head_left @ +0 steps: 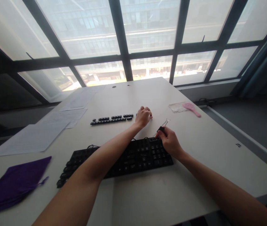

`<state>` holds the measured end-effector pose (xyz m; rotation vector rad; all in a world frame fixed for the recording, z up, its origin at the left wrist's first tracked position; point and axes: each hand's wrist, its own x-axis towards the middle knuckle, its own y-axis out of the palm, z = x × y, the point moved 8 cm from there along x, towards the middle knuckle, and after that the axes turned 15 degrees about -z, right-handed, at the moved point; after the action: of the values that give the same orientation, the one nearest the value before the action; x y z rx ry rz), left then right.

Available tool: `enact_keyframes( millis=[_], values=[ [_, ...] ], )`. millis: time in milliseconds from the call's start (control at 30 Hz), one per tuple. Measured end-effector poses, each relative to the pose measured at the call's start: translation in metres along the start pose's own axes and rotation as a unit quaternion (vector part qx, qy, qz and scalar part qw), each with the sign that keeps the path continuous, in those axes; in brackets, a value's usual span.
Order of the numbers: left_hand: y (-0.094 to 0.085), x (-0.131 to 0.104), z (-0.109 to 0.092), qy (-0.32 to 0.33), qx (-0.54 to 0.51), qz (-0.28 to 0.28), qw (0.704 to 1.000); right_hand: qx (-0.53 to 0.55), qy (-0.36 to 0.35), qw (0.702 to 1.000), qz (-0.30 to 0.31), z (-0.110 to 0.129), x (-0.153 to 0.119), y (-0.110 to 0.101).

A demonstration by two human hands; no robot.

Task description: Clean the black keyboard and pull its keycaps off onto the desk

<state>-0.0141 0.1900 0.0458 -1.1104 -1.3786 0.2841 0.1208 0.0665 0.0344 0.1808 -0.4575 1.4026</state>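
Observation:
My right hand (171,142) grips a keycap puller (161,128) by its black handle, the thin wire loops pointing up and away. It rests over the top right corner of a black keyboard (145,155), beside the number pad. Stretched across the keyboard, my left hand (143,116) touches the table at the right end of the loose black keycaps (112,120). Its fingers are bent down and closed around a small dark piece that looks like a keycap, mostly hidden. The keycaps lie in two rows. My left forearm covers the middle of the keyboard.
White paper sheets (32,138) cover the table's left side, with a purple drawstring bag (16,179) nearer me. At right lie a pink hairbrush (191,109), a clear plastic packet (177,107) and a small dark object (238,145) near the edge. Windows stand behind the table.

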Motion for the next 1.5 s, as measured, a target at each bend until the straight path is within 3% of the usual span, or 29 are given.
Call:
enact_keyframes(
  millis=[367,467,567,700,833,933,1033,1200,1400,1500],
  values=[
    [0.004,0.005,0.017,-0.031,-0.001,-0.021,0.999,0.009,0.010,1.000,-0.002,-0.003,0.000,0.000],
    [-0.003,0.008,0.018,-0.041,-0.014,-0.034,0.998,0.019,0.017,1.000,-0.012,-0.003,0.003,-0.003],
    [-0.021,0.010,0.018,-0.068,-0.023,-0.063,0.995,0.018,0.005,0.999,-0.028,0.001,0.009,-0.013],
    [-0.047,-0.002,-0.005,-0.068,-0.067,-0.047,0.994,-0.011,-0.028,1.000,0.002,0.007,0.015,-0.019],
    [-0.057,-0.042,-0.045,-0.043,-0.122,0.033,0.991,-0.053,-0.050,0.993,0.089,0.009,0.012,-0.011],
    [-0.058,-0.070,-0.063,-0.043,-0.128,0.054,0.989,-0.068,-0.062,0.986,0.139,0.009,0.008,-0.006],
    [-0.055,-0.083,-0.067,-0.048,-0.140,0.046,0.988,-0.074,-0.067,0.980,0.174,0.008,0.006,-0.005],
    [-0.052,-0.084,-0.059,-0.060,-0.154,0.032,0.986,-0.099,-0.083,0.968,0.213,0.011,0.003,-0.005],
    [-0.057,-0.085,-0.066,-0.043,-0.190,0.031,0.980,-0.140,-0.156,0.954,0.213,0.027,-0.004,-0.009],
    [-0.062,-0.087,-0.075,-0.021,-0.214,0.049,0.975,-0.146,-0.143,0.962,0.180,0.024,-0.001,-0.013]
  ],
)
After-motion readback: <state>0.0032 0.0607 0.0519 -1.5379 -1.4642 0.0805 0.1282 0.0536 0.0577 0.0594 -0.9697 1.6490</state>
